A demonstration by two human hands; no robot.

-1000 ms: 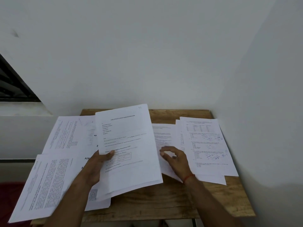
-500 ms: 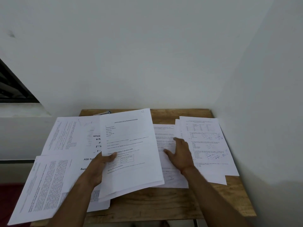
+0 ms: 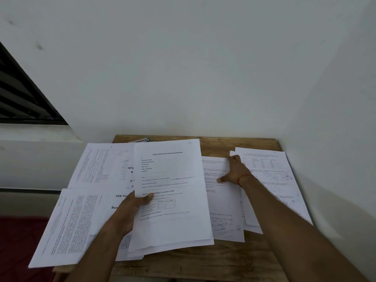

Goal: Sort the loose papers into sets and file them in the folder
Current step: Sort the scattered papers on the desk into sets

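My left hand [image 3: 130, 210] grips a small stack of printed letter sheets [image 3: 173, 180] by its left edge, thumb on top, holding it raised over the wooden table [image 3: 203, 261]. My right hand [image 3: 234, 169] lies flat with straight fingers on a text sheet [image 3: 221, 200] in the middle right of the table, fingertips near that sheet's far edge. To its right lies a pile of sheets with tables and handwriting [image 3: 274, 180]. On the left lie other printed papers [image 3: 97, 167], and one dense text page [image 3: 69, 224] overhangs the table's left edge. No folder is recognisable.
A small dark metal object [image 3: 142, 140] peeks out behind the papers at the table's back edge. White walls close the table in at the back and right. A dark window [image 3: 20, 94] is at the upper left, and a red surface [image 3: 18, 241] lies below left.
My right hand slid away from me along the middle sheet and flattened, from curled fingertips to straight fingers. The held stack shifted slightly right, baring the metal object behind it.
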